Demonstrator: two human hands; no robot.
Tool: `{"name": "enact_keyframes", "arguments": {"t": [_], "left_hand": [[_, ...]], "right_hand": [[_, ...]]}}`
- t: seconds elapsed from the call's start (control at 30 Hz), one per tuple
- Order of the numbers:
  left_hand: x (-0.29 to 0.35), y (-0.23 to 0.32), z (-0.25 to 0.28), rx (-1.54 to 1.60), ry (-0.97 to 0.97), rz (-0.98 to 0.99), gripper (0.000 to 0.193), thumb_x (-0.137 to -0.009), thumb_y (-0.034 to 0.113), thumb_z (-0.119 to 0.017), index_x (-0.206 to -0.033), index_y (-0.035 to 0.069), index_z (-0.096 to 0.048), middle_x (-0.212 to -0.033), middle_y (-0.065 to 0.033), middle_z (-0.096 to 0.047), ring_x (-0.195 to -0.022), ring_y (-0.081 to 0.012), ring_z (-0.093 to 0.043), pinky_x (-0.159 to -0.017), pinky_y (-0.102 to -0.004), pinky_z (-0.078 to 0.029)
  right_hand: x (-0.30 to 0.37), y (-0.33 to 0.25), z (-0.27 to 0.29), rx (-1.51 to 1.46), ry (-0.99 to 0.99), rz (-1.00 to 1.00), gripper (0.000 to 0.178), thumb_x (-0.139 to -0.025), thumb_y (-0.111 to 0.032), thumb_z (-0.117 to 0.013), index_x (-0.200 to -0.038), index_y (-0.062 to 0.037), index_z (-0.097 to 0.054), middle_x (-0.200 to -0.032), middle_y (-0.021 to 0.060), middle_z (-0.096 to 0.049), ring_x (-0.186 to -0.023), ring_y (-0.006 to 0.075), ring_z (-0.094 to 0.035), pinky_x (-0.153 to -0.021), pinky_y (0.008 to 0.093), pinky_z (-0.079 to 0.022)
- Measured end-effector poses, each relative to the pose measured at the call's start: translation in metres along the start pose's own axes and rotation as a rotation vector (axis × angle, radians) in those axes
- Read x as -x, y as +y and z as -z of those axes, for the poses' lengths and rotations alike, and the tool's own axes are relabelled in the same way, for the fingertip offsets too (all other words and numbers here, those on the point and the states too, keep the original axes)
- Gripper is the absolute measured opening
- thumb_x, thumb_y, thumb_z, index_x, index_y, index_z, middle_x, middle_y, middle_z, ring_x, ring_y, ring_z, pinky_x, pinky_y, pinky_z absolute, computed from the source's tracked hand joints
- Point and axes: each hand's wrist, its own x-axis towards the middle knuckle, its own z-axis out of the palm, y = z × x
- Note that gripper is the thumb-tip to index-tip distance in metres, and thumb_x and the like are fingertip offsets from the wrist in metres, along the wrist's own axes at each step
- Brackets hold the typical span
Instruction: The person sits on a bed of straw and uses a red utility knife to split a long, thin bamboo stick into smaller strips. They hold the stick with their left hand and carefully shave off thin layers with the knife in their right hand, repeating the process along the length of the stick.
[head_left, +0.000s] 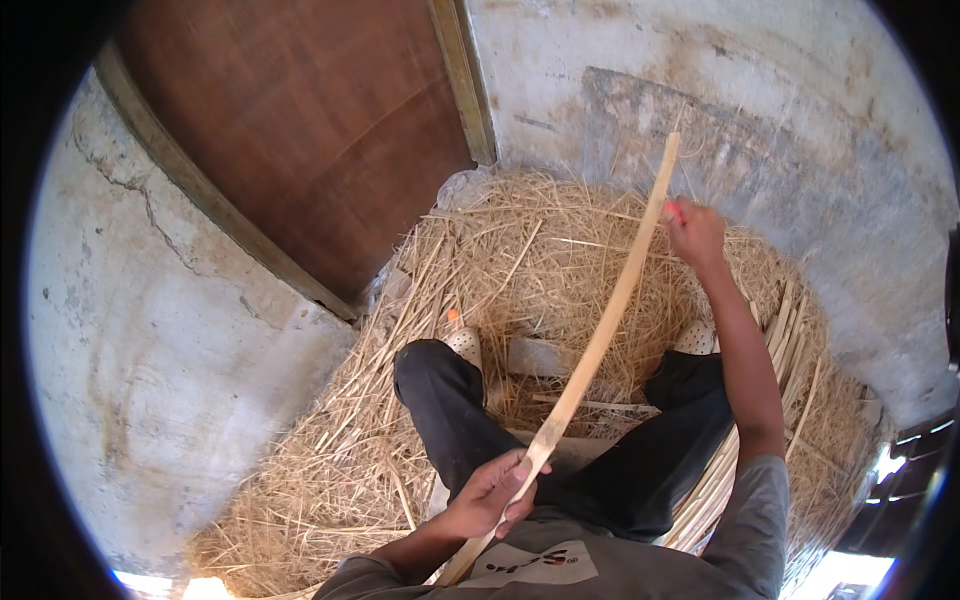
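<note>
A long, pale bamboo strip (607,325) slants from my lap up toward the far right, bowing slightly along its length. Near its lower end my left hand (497,492) is closed around it, the thumb lying on top. Up by the strip's far end, my right hand (697,236) is closed in a fist beside the right edge. A bit of something red (674,212) shows between those fingers and the strip; the rest is hidden by the hand, so its kind cannot be made out. Thin curled fibres (682,150) stand off the strip's far tip.
Straw-like shavings (540,230) cover the floor around my feet. A grey block (541,357) lies between my shoes. More split strips (712,490) lie to my right. A brown door (300,120) and stained walls (780,130) enclose the corner. A small orange piece (453,315) rests by my left shoe.
</note>
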Motion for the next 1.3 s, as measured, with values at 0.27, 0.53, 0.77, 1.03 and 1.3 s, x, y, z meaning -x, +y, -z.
{"name": "enact_keyframes", "arguments": {"t": [0.27,0.53,0.77,1.03,1.3], "left_hand": [[0.029,-0.015,0.002,-0.043,-0.053,0.070,0.035,-0.104,0.029,-0.028,-0.121,0.003,-0.044,-0.058,0.0014,-0.039,-0.040,-0.0050,-0.034,-0.038,-0.0182,-0.034],[0.017,-0.012,0.001,-0.033,0.009,0.109,0.035,-0.104,0.030,-0.028,-0.116,0.003,-0.046,-0.056,0.0012,-0.039,-0.039,-0.0063,-0.034,-0.040,-0.0203,-0.033],[0.007,-0.013,0.009,0.051,-0.017,0.144,0.035,-0.105,0.028,-0.026,-0.117,0.002,-0.046,-0.060,0.0007,-0.039,-0.040,-0.0072,-0.036,-0.039,-0.0197,-0.035],[0.044,-0.010,0.005,-0.055,-0.008,0.172,0.034,-0.104,0.029,-0.027,-0.116,0.004,-0.046,-0.057,0.0012,-0.040,-0.040,-0.0069,-0.037,-0.039,-0.0200,-0.033],[0.012,-0.002,0.016,0.027,0.080,0.036,0.031,-0.104,0.027,-0.029,-0.114,0.003,-0.046,-0.057,0.0003,-0.040,-0.039,-0.0071,-0.038,-0.039,-0.0202,-0.033]], "right_hand": [[0.007,0.067,-0.002,0.087,0.002,0.033,0.051,-0.088,-0.054,-0.049,-0.074,-0.0064,-0.059,-0.058,0.0156,-0.055,-0.058,0.0360,-0.058,-0.053,0.0441,-0.042],[0.000,0.084,-0.030,0.122,0.052,0.141,0.050,-0.083,-0.057,-0.055,-0.072,-0.0085,-0.059,-0.061,0.0130,-0.059,-0.057,0.0339,-0.059,-0.053,0.0433,-0.046],[0.022,0.122,-0.050,0.256,-0.085,0.099,0.058,-0.086,-0.064,-0.044,-0.071,-0.0091,-0.056,-0.057,0.0143,-0.056,-0.053,0.0360,-0.057,-0.050,0.0449,-0.045],[0.050,0.198,-0.035,0.438,-0.213,-0.490,0.063,-0.089,-0.062,-0.040,-0.099,-0.0044,-0.062,-0.079,0.0185,-0.062,-0.073,0.0358,-0.061,-0.067,0.0482,-0.046],[0.052,0.124,-0.022,-0.084,-0.043,-0.456,0.060,-0.095,-0.055,-0.037,-0.107,-0.0011,-0.061,-0.092,0.0257,-0.064,-0.089,0.0412,-0.061,-0.080,0.0451,-0.046]]}}
